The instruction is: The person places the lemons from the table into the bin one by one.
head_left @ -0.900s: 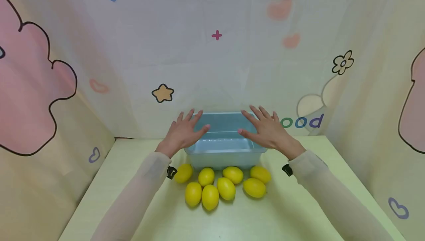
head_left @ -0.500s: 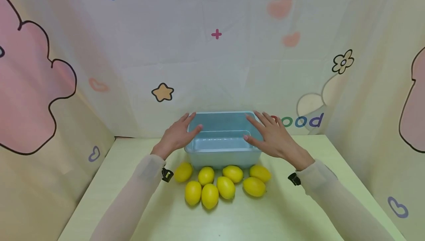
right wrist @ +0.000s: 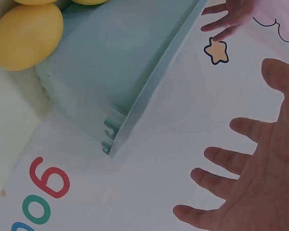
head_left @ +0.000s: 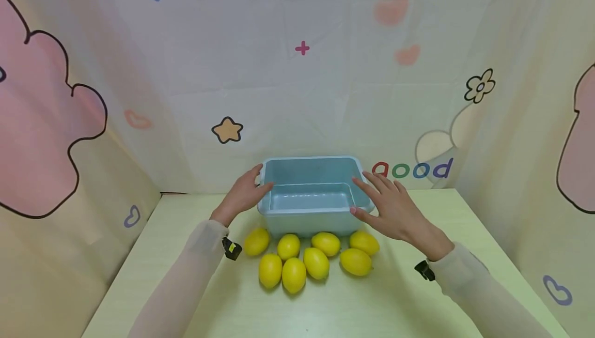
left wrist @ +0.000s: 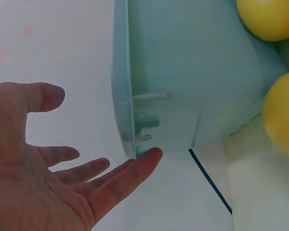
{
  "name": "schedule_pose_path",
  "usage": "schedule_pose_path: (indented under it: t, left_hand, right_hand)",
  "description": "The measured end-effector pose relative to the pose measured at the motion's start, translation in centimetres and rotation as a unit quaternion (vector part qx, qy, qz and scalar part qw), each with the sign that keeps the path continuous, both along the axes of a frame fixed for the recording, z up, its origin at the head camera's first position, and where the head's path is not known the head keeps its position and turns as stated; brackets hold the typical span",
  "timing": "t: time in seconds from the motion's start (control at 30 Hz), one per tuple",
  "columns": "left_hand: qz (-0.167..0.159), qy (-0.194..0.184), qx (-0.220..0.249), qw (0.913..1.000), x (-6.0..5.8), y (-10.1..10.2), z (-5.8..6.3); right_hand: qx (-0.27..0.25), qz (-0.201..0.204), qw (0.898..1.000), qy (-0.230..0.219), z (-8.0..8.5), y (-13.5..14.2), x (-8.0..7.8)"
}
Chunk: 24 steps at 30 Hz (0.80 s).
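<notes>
A light blue plastic basin (head_left: 311,221) stands at the back of the table, its inside bare. At its left side is my left hand (head_left: 241,193), fingers spread; in the left wrist view a fingertip overlaps the basin's corner under the rim (left wrist: 123,82). My right hand (head_left: 395,209) hovers over the basin's right front corner in the head view, fingers extended and apart. The right wrist view shows a gap between that hand (right wrist: 260,168) and the basin wall (right wrist: 115,62). Several yellow lemons (head_left: 294,275) lie in loose rows along the basin's front.
The pale table (head_left: 307,317) reaches to a printed curtain (head_left: 297,105) close behind the basin. More curtain hangs on the left (head_left: 56,255) and right (head_left: 553,234). Lemons sit right against the basin's front wall, such as the one at the left end (head_left: 256,242).
My hands have moved apart: the left has shifted to the basin's left side, the right has drawn rightward and nearer. The basin and lemons keep their places.
</notes>
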<state>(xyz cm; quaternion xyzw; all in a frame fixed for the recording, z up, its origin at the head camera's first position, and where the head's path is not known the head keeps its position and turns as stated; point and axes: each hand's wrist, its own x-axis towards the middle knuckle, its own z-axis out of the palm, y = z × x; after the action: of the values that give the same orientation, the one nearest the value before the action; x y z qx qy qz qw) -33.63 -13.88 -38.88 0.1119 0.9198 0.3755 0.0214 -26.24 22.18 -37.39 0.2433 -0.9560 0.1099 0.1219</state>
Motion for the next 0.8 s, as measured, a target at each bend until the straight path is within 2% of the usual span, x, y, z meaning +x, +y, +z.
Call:
schedule_pose_path:
  t: [0.2, 0.57, 0.67, 0.8]
  left_hand:
    - [0.016, -0.044, 0.039, 0.9981, -0.3, -0.3, -0.5]
    - [0.023, -0.073, 0.055, 0.9955, -0.4, -0.6, -1.3]
    - [0.021, -0.083, 0.064, 0.9943, -0.4, -0.6, -1.5]
    - [0.021, -0.088, 0.071, 0.9934, -0.4, -0.5, -1.7]
  right_hand:
    - [-0.005, -0.004, 1.0, 0.011, -1.1, 0.4, 1.2]
    - [-0.035, -0.001, 0.998, 0.047, -3.5, 0.2, 3.5]
    - [-0.027, 0.006, 0.999, 0.041, -4.3, -0.1, 4.2]
    - [-0.009, 0.008, 1.0, 0.007, -5.5, -0.3, 4.8]
